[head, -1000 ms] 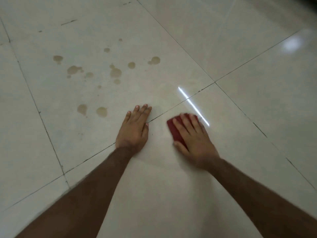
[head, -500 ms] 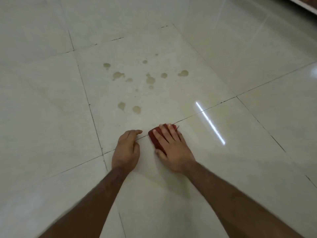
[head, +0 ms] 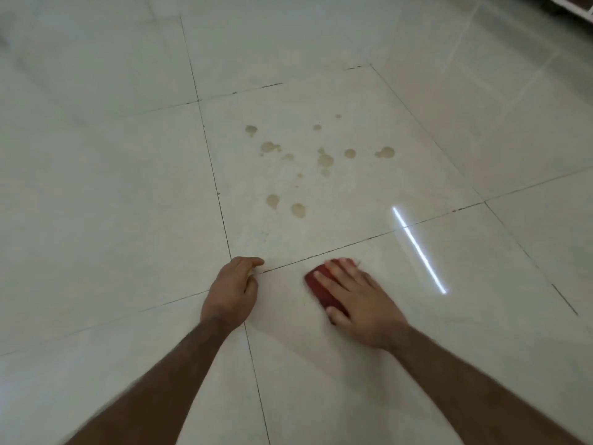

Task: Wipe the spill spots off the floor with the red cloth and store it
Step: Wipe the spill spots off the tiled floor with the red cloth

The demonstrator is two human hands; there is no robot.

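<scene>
A folded red cloth [head: 317,285] lies on the pale tiled floor under my right hand [head: 359,300], whose fingers are spread flat over it and press it down. Only the cloth's left edge and far corner show. My left hand [head: 232,292] rests on the floor to the cloth's left, fingers curled under, at a tile joint. Several brownish spill spots [head: 325,160] are scattered on the tile beyond both hands. The two nearest spots [head: 297,209] lie a short way ahead of the cloth, apart from it.
Dark grout lines [head: 221,207] cross the glossy floor [head: 96,203]. A bright streak of reflected light [head: 418,250] lies to the right of my right hand. A pale edge of furniture or wall [head: 574,4] shows in the top right corner.
My left hand's fingers have curled from flat to bent. My view has pulled back, so the spots sit farther up. My right hand and the cloth have parted slightly from my left hand.
</scene>
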